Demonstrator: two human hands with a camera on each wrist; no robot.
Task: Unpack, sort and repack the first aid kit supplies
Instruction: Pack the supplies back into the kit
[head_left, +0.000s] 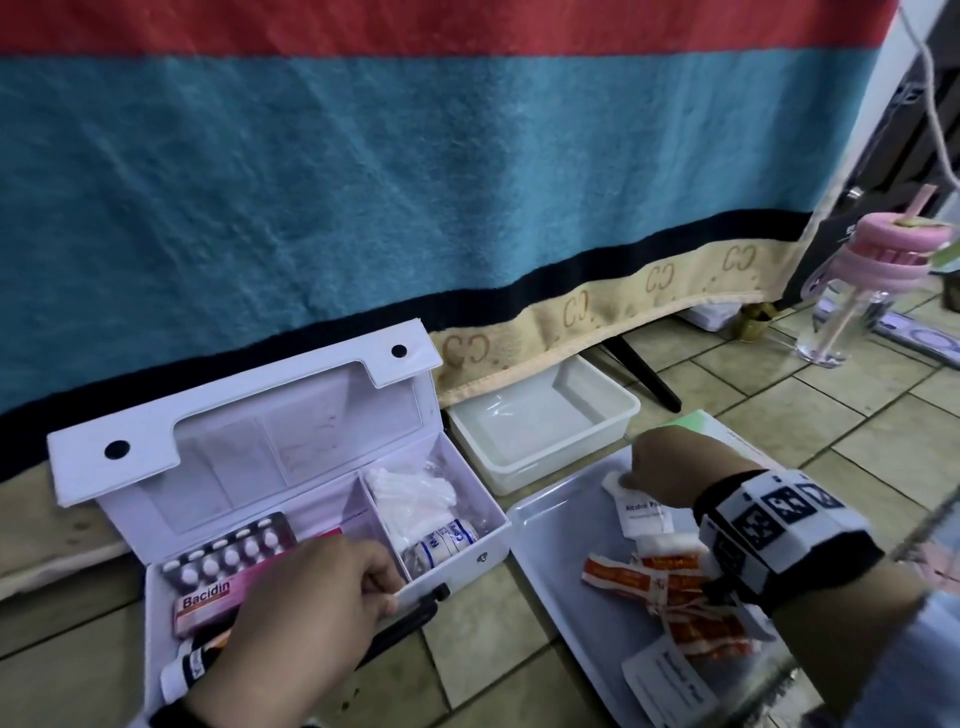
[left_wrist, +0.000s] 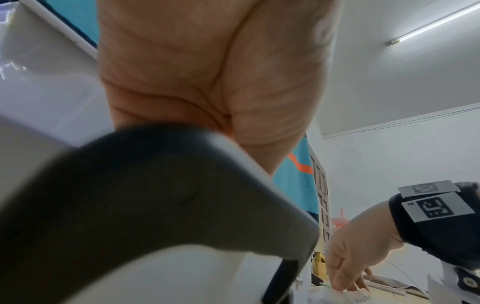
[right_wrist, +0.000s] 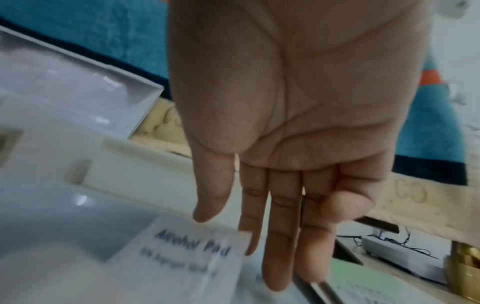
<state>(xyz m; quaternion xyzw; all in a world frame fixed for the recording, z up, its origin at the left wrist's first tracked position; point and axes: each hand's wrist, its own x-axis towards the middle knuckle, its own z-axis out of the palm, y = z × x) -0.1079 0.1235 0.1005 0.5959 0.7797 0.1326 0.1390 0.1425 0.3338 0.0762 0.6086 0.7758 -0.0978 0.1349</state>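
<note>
A white first aid box (head_left: 457, 551) stands open at the left, lid up. It holds a blister pack (head_left: 228, 551), a pink Bacidin carton (head_left: 218, 597), a tube (head_left: 187, 670), cotton swabs (head_left: 410, 493) and a bandage roll (head_left: 447, 540). My left hand (head_left: 379, 582) curls over the box's front wall by the black handle (head_left: 410, 618); the left wrist view shows only its palm (left_wrist: 207, 82) and that handle (left_wrist: 130, 195). My right hand (head_left: 626, 475) hovers over the flat tray (head_left: 550, 545), straight fingers (right_wrist: 278, 257) touching an alcohol pad (right_wrist: 187, 253) (head_left: 644, 514). Orange plasters (head_left: 675, 587) lie nearby.
An empty white tub (head_left: 628, 410) sits behind the tray. A second sachet (head_left: 670, 675) lies at the tray's near end. A green-edged carton (head_left: 696, 421) is behind my right hand. A pink-lidded tumbler (head_left: 852, 291) stands far right. A striped blanket (head_left: 415, 182) hangs behind everything.
</note>
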